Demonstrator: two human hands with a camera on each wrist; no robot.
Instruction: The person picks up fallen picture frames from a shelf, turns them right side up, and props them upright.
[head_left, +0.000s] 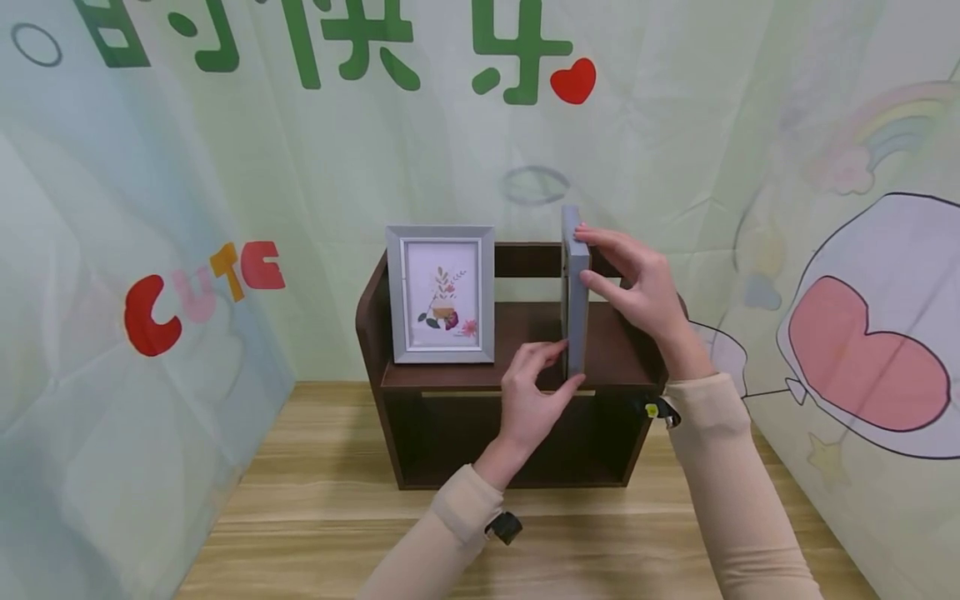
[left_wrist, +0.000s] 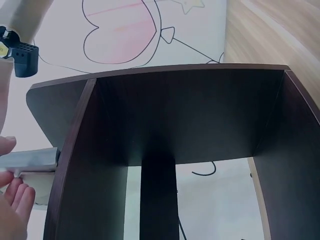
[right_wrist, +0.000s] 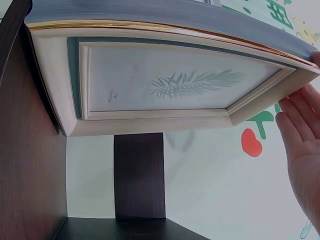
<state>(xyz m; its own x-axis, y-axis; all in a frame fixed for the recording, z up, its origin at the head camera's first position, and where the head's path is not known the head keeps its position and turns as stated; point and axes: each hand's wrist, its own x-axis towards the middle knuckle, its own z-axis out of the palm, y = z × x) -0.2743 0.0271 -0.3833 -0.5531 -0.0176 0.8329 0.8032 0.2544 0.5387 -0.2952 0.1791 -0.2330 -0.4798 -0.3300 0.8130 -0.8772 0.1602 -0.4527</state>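
Note:
On the brown shelf unit's upper board (head_left: pixel 525 329), a picture frame (head_left: pixel 577 308) stands upright, turned edge-on in the head view. My left hand (head_left: pixel 528 392) pinches its lower near corner between thumb and fingers. Higher up, my right hand (head_left: pixel 637 283) holds the top corner, fingertips at the upper edge and thumb lower on the side. The right wrist view shows the frame's cream face, gold line, blue-grey side and a leaf print (right_wrist: pixel 200 84). To the left, a second picture frame (head_left: pixel 395 292), grey with a flower print, faces forward on the same board.
The shelf unit (head_left: pixel 386 425) has raised side panels, a back rail and an open lower compartment. It stands on a wood-grain table (head_left: pixel 322 483). Printed cloth (head_left: pixel 330 175) hangs behind and on both sides.

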